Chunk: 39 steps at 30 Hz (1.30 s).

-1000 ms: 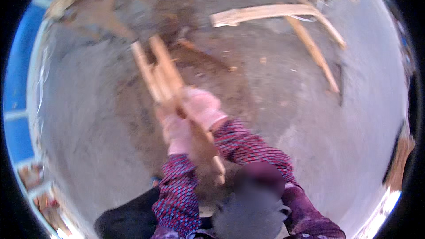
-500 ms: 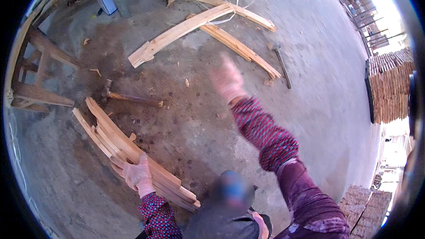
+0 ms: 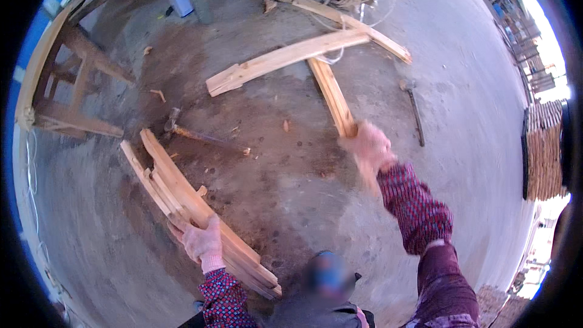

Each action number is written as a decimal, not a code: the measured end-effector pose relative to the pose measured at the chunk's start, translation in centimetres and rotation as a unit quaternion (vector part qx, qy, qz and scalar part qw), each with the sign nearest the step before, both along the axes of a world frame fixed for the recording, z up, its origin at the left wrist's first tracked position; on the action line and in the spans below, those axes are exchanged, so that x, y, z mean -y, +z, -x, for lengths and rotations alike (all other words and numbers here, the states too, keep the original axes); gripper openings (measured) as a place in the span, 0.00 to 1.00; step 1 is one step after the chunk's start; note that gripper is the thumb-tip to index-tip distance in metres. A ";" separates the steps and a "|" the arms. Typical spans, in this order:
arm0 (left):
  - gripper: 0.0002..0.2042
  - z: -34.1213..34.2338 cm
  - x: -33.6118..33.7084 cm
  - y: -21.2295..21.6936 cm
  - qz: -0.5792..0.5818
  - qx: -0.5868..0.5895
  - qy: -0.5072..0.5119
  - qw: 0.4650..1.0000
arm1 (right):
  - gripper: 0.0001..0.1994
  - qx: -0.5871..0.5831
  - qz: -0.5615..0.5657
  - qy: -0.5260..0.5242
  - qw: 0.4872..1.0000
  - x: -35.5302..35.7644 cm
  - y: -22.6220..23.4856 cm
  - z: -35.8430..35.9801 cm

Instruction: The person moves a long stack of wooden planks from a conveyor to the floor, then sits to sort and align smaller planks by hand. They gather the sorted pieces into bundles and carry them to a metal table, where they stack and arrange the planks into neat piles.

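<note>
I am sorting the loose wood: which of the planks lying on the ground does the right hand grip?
The right hand grips the narrow plank pointing away from the person. The longer plank crossing its far end lies untouched.

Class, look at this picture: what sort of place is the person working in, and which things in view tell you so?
Probably an outdoor woodworking or timber yard. Rough planks lie across a bare concrete floor, sawn wood is stacked at the right edge, and a hammer lies among wood chips.

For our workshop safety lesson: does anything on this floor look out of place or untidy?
Yes. A hammer and a long-handled tool lie loose on the concrete floor, with wood chips scattered between. Two planks lie crossed rather than stacked. The left hand steadies a neater bundle of slats.
</note>
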<state>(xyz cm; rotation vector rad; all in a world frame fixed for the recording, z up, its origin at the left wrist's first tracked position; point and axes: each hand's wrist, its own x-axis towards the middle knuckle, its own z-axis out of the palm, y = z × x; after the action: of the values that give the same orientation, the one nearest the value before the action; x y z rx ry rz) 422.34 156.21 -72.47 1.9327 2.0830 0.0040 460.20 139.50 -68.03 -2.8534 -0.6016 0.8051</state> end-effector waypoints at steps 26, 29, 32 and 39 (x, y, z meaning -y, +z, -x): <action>0.56 -0.4 -0.3 0.1 0.030 0.002 0.028 0.999 | 0.30 0.074 0.008 -0.127 0.989 29.1 -1.1 17.2; 0.55 0.1 -0.4 -0.3 0.015 -0.040 0.011 0.999 | 0.28 0.030 -0.116 -0.223 0.967 28.9 -0.7 19.0; 0.56 -0.3 -0.4 0.5 0.034 -0.034 0.031 0.998 | 0.24 -0.069 -0.213 -0.341 0.913 21.5 -0.9 18.1; 0.56 -0.2 0.0 0.5 0.044 -0.007 0.032 0.999 | 0.12 -0.298 -0.649 -0.457 0.530 -3.2 -4.8 12.0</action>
<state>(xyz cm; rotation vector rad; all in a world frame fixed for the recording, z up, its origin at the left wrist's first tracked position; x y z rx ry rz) 422.59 156.26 -71.96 1.8197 2.1171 -0.0855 448.15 142.70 -72.79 -1.0062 0.3615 0.5664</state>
